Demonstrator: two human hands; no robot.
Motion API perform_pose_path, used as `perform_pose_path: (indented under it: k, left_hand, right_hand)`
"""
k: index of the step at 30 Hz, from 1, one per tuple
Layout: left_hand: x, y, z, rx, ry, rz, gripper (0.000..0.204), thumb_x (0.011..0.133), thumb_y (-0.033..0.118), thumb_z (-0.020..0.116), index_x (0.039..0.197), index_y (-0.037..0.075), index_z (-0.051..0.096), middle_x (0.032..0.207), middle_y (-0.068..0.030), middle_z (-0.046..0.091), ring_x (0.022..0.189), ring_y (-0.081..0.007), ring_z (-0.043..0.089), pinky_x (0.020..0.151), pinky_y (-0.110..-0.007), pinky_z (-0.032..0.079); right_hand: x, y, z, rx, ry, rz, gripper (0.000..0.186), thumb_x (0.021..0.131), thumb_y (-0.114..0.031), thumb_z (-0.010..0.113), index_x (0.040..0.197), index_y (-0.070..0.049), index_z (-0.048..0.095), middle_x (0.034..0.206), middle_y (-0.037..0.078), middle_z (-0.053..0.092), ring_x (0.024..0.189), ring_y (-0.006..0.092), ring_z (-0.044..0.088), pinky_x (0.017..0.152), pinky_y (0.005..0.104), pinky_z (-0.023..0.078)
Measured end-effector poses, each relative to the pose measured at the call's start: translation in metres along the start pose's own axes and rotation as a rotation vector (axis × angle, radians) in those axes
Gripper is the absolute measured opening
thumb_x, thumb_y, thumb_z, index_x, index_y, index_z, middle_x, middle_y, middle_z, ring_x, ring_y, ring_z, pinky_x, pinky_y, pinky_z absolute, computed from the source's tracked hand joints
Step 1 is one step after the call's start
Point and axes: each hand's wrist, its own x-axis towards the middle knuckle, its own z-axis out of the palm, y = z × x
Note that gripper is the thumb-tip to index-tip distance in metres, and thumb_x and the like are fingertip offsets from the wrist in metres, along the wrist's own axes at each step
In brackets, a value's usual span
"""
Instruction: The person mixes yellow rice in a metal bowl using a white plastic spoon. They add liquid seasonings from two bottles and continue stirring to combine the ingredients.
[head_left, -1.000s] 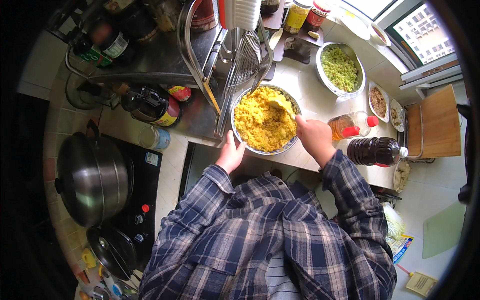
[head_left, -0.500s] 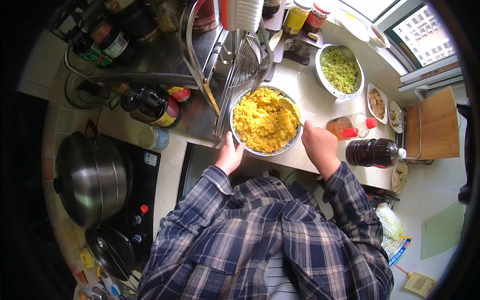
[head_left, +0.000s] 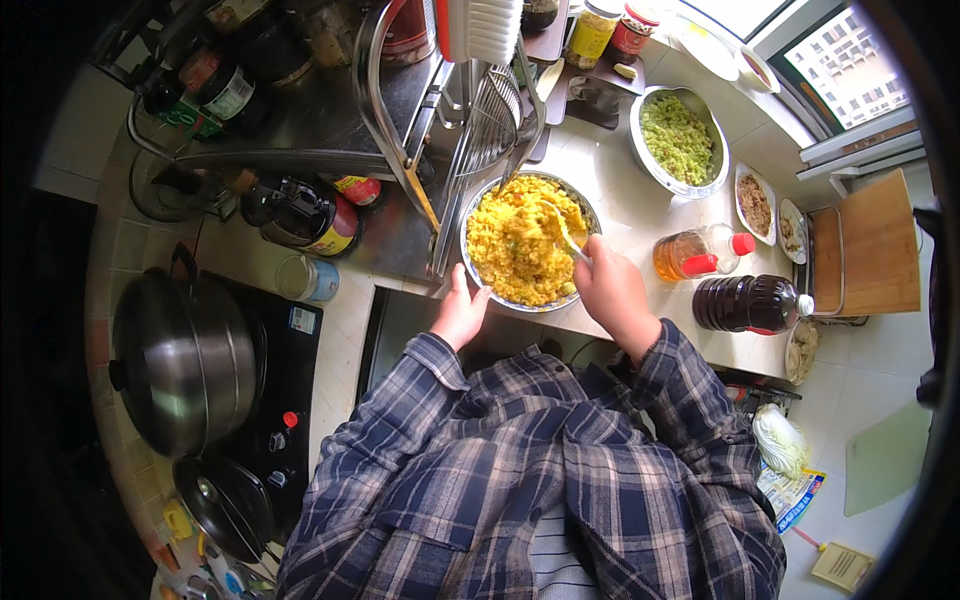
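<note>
A patterned bowl (head_left: 505,245) heaped with crumbly yellow food sits on the counter before me. My left hand (head_left: 460,305) grips its lower left rim, thumb and fingers at the edge. My right hand (head_left: 610,290) is closed on the handle of a spoon (head_left: 560,220), whose head is in the yellow food. Behind and to the right stands an oval bowl (head_left: 675,140) of chopped green food.
An oil bottle (head_left: 690,255), a dark bottle (head_left: 745,305), dishes (head_left: 755,205) and a wooden board (head_left: 865,245) are at the right. A steel rack (head_left: 400,140) stands at back left. A big pot (head_left: 185,365) and black pan (head_left: 220,500) occupy the stove side.
My right hand has shifted a little down and left with the spoon, moving through the yellow food, whose surface has changed shape. My left hand stays at the rim.
</note>
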Motion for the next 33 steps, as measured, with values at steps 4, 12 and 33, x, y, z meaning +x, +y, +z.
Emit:
perform_pose_path:
  k: [4, 12, 33]
  left_hand:
    - [-0.001, 0.003, -0.001, 0.003, -0.012, 0.015, 0.074, 0.095, 0.029, 0.059, 0.148, 0.001, 0.016, 0.116, -0.0340, 0.059, 0.107, -0.0466, 0.060, 0.092, -0.047, 0.048]
    - [-0.003, 0.006, -0.001, 0.009, -0.003, -0.030, 0.074, 0.095, 0.029, 0.059, 0.148, 0.000, 0.016, 0.121, -0.0345, 0.057, 0.111, -0.0459, 0.058, 0.095, -0.046, 0.046]
    - [0.001, 0.002, 0.000, 0.013, 0.008, 0.019, 0.077, 0.094, 0.029, 0.059, 0.149, -0.001, 0.014, 0.118, -0.0344, 0.059, 0.109, -0.0459, 0.060, 0.094, -0.046, 0.047]
  right_hand:
    - [-0.003, -0.018, -0.013, -0.107, -0.035, -0.074, 0.009, 0.089, -0.014, 0.054, 0.090, -0.006, 0.050, 0.062, 0.017, 0.061, 0.058, 0.0380, 0.062, 0.054, 0.0505, 0.048]
    - [-0.016, -0.012, 0.024, -0.401, -0.276, -0.380, 0.012, 0.080, -0.012, 0.059, 0.090, -0.013, 0.054, 0.058, 0.006, 0.061, 0.054, 0.0248, 0.064, 0.047, 0.0375, 0.049]
    - [0.041, 0.021, 0.020, -0.539, -0.175, -0.454, 0.010, 0.084, -0.010, 0.056, 0.093, -0.015, 0.056, 0.058, 0.002, 0.060, 0.058, 0.0218, 0.065, 0.050, 0.0342, 0.050]
